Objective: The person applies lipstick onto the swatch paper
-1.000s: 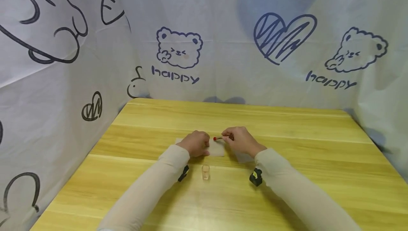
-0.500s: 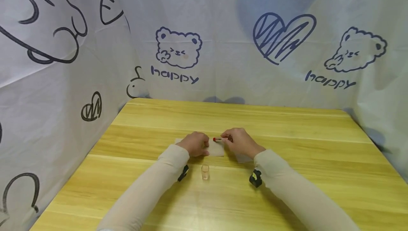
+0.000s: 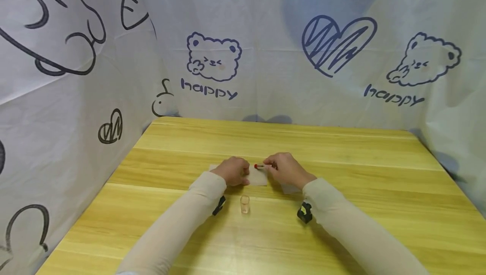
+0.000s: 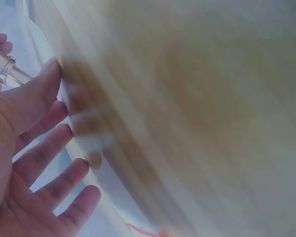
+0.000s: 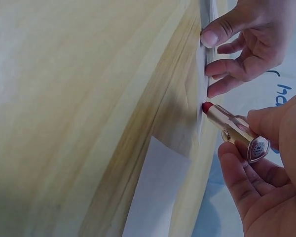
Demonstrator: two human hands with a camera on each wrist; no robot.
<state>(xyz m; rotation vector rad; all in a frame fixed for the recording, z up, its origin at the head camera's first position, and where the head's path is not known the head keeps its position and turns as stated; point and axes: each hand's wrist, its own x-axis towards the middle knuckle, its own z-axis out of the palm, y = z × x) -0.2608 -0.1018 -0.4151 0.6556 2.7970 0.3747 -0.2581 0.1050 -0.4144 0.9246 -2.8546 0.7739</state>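
Note:
In the head view a sheet of white paper (image 3: 259, 178) lies on the table, with my left hand (image 3: 234, 171) at its left side. That hand's thumb and fingertips press the paper; its fingers look spread and fairly straight in the left wrist view. My right hand (image 3: 287, 169) pinches a lipstick (image 5: 234, 129) with a gold-coloured case between thumb and fingers. The lipstick's red tip points left and appears to touch the paper. A red streak (image 4: 140, 229) shows near the bottom of the left wrist view.
A small clear cup (image 3: 244, 204) stands on the wooden table (image 3: 341, 148), nearer than the paper. Another white piece of paper (image 5: 155, 190) lies beneath the right hand. White curtains (image 3: 262, 68) with drawings close off the back and sides.
The right hand has sunk very slightly with the lipstick, which now lies a little flatter. The left hand and the cup stay in place.

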